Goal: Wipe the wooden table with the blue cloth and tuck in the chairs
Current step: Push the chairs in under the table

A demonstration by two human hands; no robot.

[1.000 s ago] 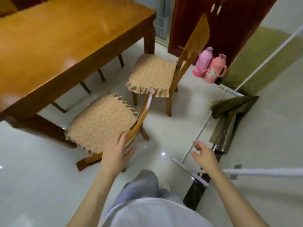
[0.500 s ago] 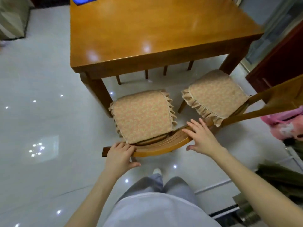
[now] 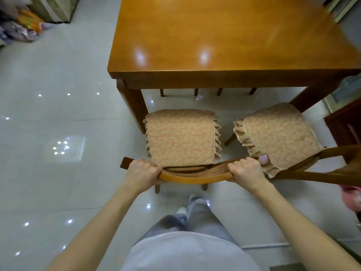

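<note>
At the table's (image 3: 224, 45) near edge, left hand (image 3: 142, 173) and right hand (image 3: 247, 172) each grip the chair's (image 3: 192, 176) stiff, likely heavy backrest ends, a sound hold for pushing.

We see a glossy pale tiled floor (image 3: 48, 173), a blurred heap of what may be coloured bags (image 3: 19, 26) at top left, a dark red cabinet (image 3: 345, 126) at right, and a pink object (image 3: 351, 200) at the right edge.

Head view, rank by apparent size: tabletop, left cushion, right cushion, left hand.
1. Tabletop: largest by far.
2-3. Left cushion and right cushion: look about alike, no ranking.
4. Left hand, gripping the chair back: smallest, though nearest the camera.
</note>
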